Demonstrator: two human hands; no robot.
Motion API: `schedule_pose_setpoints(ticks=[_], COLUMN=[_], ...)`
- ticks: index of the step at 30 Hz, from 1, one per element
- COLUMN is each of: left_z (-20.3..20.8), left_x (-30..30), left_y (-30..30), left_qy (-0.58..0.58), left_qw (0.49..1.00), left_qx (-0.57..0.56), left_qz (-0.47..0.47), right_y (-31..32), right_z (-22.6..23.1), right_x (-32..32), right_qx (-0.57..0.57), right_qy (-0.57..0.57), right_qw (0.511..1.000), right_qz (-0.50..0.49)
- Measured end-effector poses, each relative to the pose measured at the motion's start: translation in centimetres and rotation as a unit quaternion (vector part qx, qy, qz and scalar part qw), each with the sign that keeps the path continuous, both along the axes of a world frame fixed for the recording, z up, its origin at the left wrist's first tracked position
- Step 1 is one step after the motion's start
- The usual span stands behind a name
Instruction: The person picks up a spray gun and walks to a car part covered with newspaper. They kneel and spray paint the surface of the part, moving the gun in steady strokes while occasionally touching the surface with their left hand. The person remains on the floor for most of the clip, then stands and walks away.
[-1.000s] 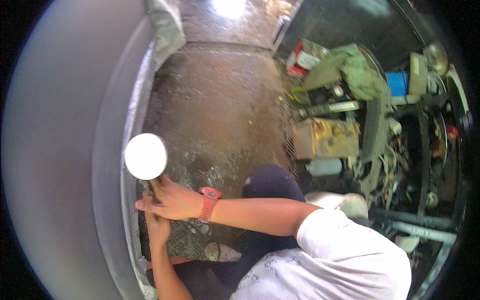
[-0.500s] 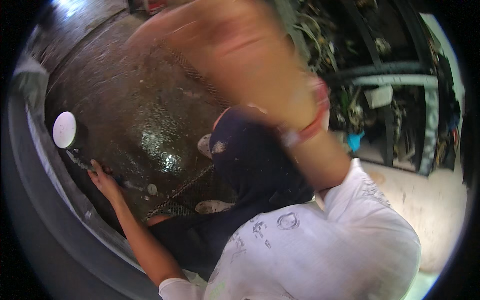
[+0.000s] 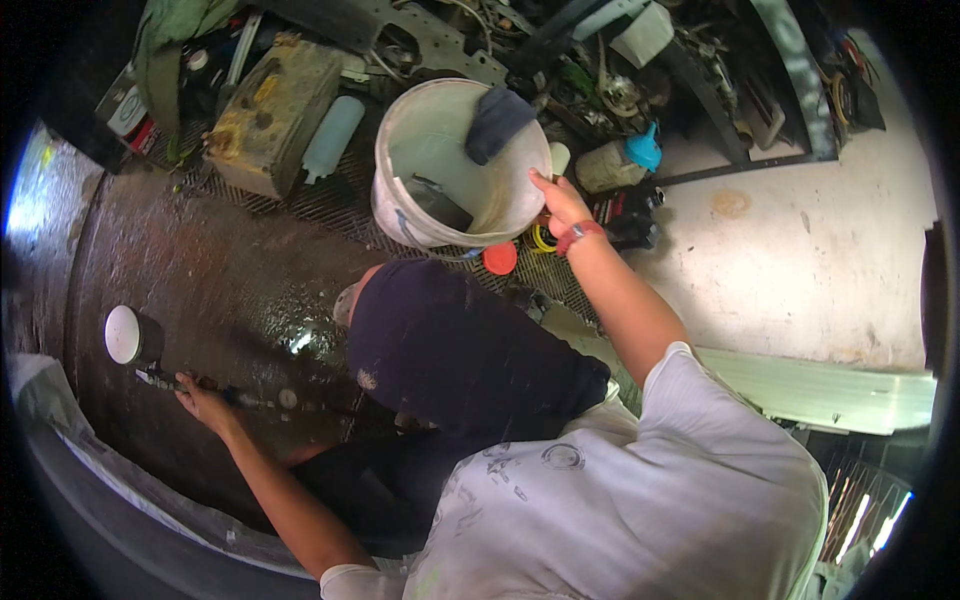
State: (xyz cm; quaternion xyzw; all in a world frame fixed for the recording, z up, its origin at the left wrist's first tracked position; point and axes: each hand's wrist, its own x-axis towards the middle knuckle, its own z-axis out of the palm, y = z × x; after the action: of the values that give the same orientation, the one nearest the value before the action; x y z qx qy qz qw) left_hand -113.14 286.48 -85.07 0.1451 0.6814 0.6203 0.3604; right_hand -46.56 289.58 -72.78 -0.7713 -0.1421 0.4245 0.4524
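Observation:
My left hand [image 3: 205, 404] is closed around a spray gun [image 3: 150, 378], low over the dark wet floor. The gun carries a dark cup with a round white lid [image 3: 123, 335], and a small round gauge [image 3: 287, 398] shows beyond my hand. My right hand [image 3: 563, 203] grips the right rim of a white bucket [image 3: 395, 212], thumb on the rim. Cloudy liquid shows in the bucket, with a dark rectangular object [image 3: 438, 203] against the near wall. A dark cloth [image 3: 498, 124] hangs over its far right rim.
Around the bucket stand a dirty battery-like box [image 3: 275, 115], a pale blue bottle [image 3: 334, 138], a jug with blue funnel [image 3: 612, 163] and a red lid [image 3: 499, 258]. Metal shelving [image 3: 690, 80] with parts lies beyond. A grey covered panel [image 3: 110, 500] borders my left.
My right hand, blurred across the view before, has come to rest on the bucket rim. The view has turned so the bucket shows. My left hand keeps the spray gun.

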Motion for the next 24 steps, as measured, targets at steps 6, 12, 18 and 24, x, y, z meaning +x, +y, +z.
schedule_pose_setpoints(ticks=[6,12,18,24], left_z=[0.1,0.5,2.4,3.0], left_x=[1.0,1.9,2.4,2.3], left_y=[0.9,0.4,-0.9,-2.2], left_qy=[0.051,0.049,0.075,0.117], left_qw=[0.998,0.997,0.995,0.988], left_qx=[-0.037,-0.017,-0.019,-0.099], left_qz=[-0.022,-0.057,-0.059,-0.023], right_y=[0.6,-0.7,1.1,5.5], right_z=[-2.1,-1.0,-0.5,-3.0], right_x=[0.5,0.8,11.5,27.2], right_qx=[-0.024,0.004,-0.135,-0.21], right_qy=[-0.124,-0.13,-0.38,-0.534], right_qw=[0.992,0.991,0.91,0.793], right_qz=[0.007,-0.042,0.095,0.205])
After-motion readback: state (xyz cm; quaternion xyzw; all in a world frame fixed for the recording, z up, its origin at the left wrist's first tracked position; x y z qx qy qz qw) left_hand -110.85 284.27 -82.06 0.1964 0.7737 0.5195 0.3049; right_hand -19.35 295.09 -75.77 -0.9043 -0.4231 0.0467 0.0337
